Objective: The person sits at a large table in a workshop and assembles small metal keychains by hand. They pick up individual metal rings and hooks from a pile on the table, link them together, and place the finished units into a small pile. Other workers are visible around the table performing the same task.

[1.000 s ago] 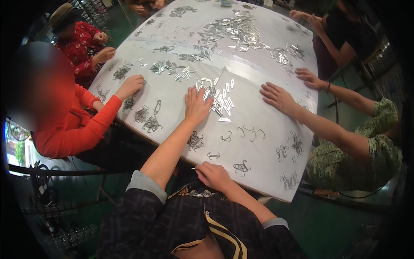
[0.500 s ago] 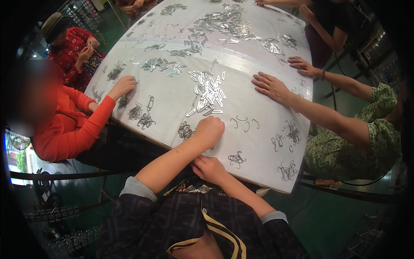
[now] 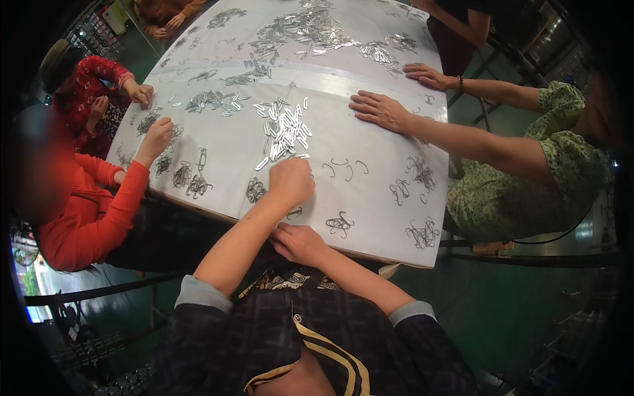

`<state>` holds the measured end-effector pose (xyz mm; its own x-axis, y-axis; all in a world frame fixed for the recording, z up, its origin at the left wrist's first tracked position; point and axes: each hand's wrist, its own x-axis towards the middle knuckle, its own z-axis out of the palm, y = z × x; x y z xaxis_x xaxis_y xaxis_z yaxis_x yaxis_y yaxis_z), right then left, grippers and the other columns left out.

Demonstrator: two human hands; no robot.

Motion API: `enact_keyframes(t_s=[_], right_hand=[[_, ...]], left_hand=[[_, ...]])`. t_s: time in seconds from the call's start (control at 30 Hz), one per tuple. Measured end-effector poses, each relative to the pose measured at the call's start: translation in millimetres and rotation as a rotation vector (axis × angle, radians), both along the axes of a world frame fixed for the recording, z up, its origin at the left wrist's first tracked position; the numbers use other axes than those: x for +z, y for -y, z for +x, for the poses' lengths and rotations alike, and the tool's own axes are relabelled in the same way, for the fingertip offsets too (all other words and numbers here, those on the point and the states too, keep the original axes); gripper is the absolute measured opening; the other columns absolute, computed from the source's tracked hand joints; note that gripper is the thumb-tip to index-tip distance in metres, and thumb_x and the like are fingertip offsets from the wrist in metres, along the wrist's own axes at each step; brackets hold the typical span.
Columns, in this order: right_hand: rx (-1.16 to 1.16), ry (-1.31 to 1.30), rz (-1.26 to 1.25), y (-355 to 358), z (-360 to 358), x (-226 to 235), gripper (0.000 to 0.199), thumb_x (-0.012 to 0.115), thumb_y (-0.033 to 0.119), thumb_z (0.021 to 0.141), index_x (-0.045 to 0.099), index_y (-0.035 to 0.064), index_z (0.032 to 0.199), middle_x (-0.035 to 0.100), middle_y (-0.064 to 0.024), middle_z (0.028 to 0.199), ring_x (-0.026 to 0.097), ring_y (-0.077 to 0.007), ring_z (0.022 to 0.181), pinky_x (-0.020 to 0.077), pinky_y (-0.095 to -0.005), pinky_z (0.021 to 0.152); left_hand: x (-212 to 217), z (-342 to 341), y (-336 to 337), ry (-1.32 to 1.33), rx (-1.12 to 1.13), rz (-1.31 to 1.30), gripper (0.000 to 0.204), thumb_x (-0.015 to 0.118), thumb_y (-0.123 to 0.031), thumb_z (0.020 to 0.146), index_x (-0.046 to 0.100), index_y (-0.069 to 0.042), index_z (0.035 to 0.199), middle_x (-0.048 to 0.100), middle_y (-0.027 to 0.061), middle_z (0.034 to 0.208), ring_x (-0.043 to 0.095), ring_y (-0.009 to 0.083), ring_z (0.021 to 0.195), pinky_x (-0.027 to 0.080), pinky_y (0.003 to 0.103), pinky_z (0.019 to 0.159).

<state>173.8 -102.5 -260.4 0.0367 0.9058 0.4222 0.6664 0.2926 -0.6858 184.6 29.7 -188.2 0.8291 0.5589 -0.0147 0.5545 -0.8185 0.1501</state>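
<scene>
My left hand (image 3: 292, 181) is closed in a fist over the white table, just below a pile of shiny flat metal loops (image 3: 288, 129). What its fingers hold, if anything, is hidden. At the near table edge, my right hand (image 3: 300, 244) has its fingers curled inward, and I cannot see what is in them. A cluster of dark bent wire hooks (image 3: 255, 191) lies to the left of my left hand. Several loose curved hooks (image 3: 340, 162) are spread out to its right. Another small heap of hooks (image 3: 340, 225) sits right of my right hand.
On the right, a person in a green patterned top rests a hand (image 3: 380, 111) flat on the table (image 3: 389, 191). A person in orange sleeves (image 3: 125, 218) works at the left. More hook heaps (image 3: 421, 234) and a large metal-loop pile (image 3: 304, 30) cover other parts.
The whole view has shifted, so the table sits further left and up. My hands keep nearly the same places on it. At the left, the hand of the person in patterned red has reached to the table.
</scene>
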Motion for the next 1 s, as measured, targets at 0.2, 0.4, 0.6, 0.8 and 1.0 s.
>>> enact_keyframes(t_s=[0.2,0.4,0.6,0.8,1.0], right_hand=[[-0.044,-0.121,0.081,-3.7,-4.5,7.3,0.013,0.070,0.005,0.079,0.063,0.0062,0.090,0.061,-0.0103,0.076,0.061,-0.0284,0.063,0.0491,-0.0370,0.054],[-0.136,-0.331,-0.120,1.1,-5.6,19.9,0.009,0.070,0.004,0.081,0.066,0.0030,0.088,0.062,-0.0100,0.073,0.061,-0.0203,0.057,0.0481,-0.0308,0.053],[-0.140,-0.337,-0.111,3.5,-17.8,35.0,0.008,0.070,0.003,0.081,0.066,0.0020,0.088,0.062,-0.0098,0.071,0.059,-0.0177,0.054,0.0465,-0.0288,0.052],[-0.165,-0.308,-0.030,3.2,-25.0,43.4,0.006,0.071,0.001,0.080,0.067,0.0020,0.084,0.061,-0.0072,0.068,0.057,-0.0130,0.055,0.0440,-0.0258,0.052],[-0.117,-0.222,0.003,2.9,-5.1,50.2,0.006,0.069,-0.001,0.079,0.068,0.0012,0.085,0.061,-0.0073,0.067,0.055,-0.0133,0.054,0.0431,-0.0258,0.051]], left_hand=[[11.8,-76.7,-31.4,0.603,0.179,-1.012,0.011,0.070,-0.007,0.079,0.063,0.001,0.083,0.065,0.0061,0.073,0.061,0.0104,0.064,0.050,0.025,0.061],[23.3,-159.3,8.5,0.764,0.324,-1.316,0.007,0.066,-0.003,0.085,0.060,0.001,0.087,0.066,0.0071,0.076,0.062,0.0108,0.065,0.051,0.023,0.059],[-4.6,-184.3,47.8,0.885,0.346,-1.045,0.009,0.067,-0.008,0.086,0.060,-0.001,0.085,0.059,-0.0035,0.071,0.049,0.0015,0.061,0.040,0.019,0.056],[-0.4,-180.2,56.5,0.892,0.326,-0.842,0.009,0.064,-0.007,0.086,0.059,0.000,0.088,0.061,0.0034,0.079,0.053,0.0080,0.065,0.044,0.024,0.059],[1.4,-183.3,63.5,0.915,0.211,-0.831,0.007,0.056,-0.001,0.091,0.056,0.000,0.098,0.065,0.0053,0.094,0.057,0.0082,0.077,0.046,0.024,0.072]])
